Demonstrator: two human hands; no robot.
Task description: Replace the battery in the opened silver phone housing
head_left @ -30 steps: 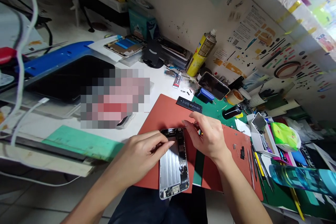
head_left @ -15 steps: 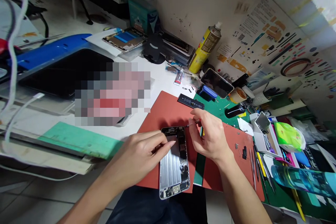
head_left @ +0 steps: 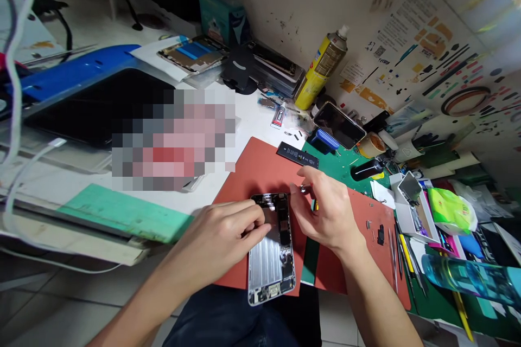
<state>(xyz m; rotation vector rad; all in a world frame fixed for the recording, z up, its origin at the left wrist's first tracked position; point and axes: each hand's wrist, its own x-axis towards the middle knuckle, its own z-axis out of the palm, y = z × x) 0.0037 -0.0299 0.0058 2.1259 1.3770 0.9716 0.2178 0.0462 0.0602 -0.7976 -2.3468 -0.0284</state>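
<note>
An opened phone housing [head_left: 265, 268] lies over the red mat [head_left: 240, 173] near its front edge, its silver inside and dark circuit strip facing up. My left hand [head_left: 234, 225] is at its upper left edge with fingers curled round it, the thumb over the inside; some fingertips are hidden. Just right of the phone's top corner, my right hand [head_left: 328, 209] pinches a slim tool [head_left: 303, 189] with a shiny metal end, mostly covered by the fingers. Beyond the right hand, a black phone battery [head_left: 298, 154] rests at the mat's far edge.
Small parts [head_left: 380, 235] and tweezers [head_left: 391, 257] lie on the right of the mat. A blue bottle [head_left: 468, 279] lies farther right beside a white parts box [head_left: 423, 217]. A yellow spray can [head_left: 321, 68] and propped phone [head_left: 339, 126] stand at the back. Left is a black tablet [head_left: 93, 108].
The slim tool has drawn back from the phone's top right corner and turned in my right hand's fingers. My left hand stays at the phone; the view has shifted slightly.
</note>
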